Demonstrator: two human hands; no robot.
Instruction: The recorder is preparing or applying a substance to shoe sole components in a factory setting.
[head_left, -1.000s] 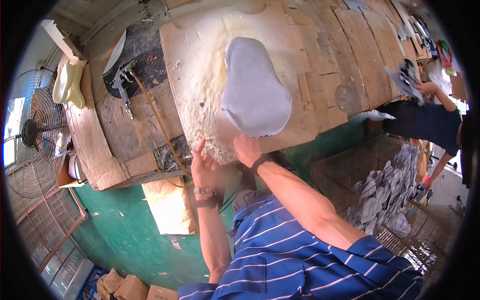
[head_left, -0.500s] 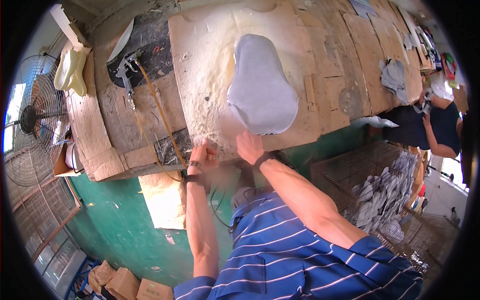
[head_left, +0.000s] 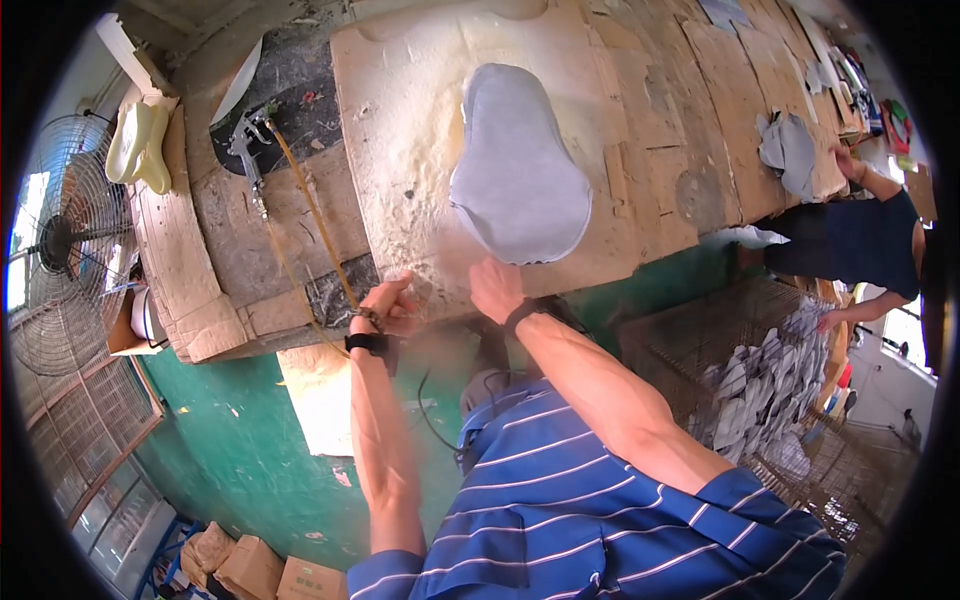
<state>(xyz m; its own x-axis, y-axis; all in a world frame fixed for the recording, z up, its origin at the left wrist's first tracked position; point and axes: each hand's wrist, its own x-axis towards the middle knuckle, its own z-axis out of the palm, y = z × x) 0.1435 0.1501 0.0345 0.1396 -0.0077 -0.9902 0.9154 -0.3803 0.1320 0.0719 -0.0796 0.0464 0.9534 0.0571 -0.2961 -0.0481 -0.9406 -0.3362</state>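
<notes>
A grey fabric saddle-shaped cover (head_left: 522, 165) lies on the pale, glue-stained cardboard (head_left: 385, 130), its narrow end away from me and its wide end near the table's front edge. Close to the left side of that wide end is my right hand (head_left: 497, 290), its fingers closed; what they hold, if anything, is hidden. My left hand (head_left: 388, 303) hovers at the table edge, left of the right hand and apart from it. Its fingers are curled, and I cannot make out anything in them. A faint blur lies just above the hands.
A spray gun (head_left: 248, 140) with an orange hose (head_left: 315, 210) rests on the left of the table. Beyond it sit yellow foam pieces (head_left: 140, 145) and a fan (head_left: 70, 240). To the right stands a wire rack (head_left: 690, 340) holding grey pieces, with a co-worker (head_left: 850, 245) behind.
My left hand has moved left, away from my right hand, which stays nearly in place. The cover has hardly shifted. The co-worker's arms have spread apart.
</notes>
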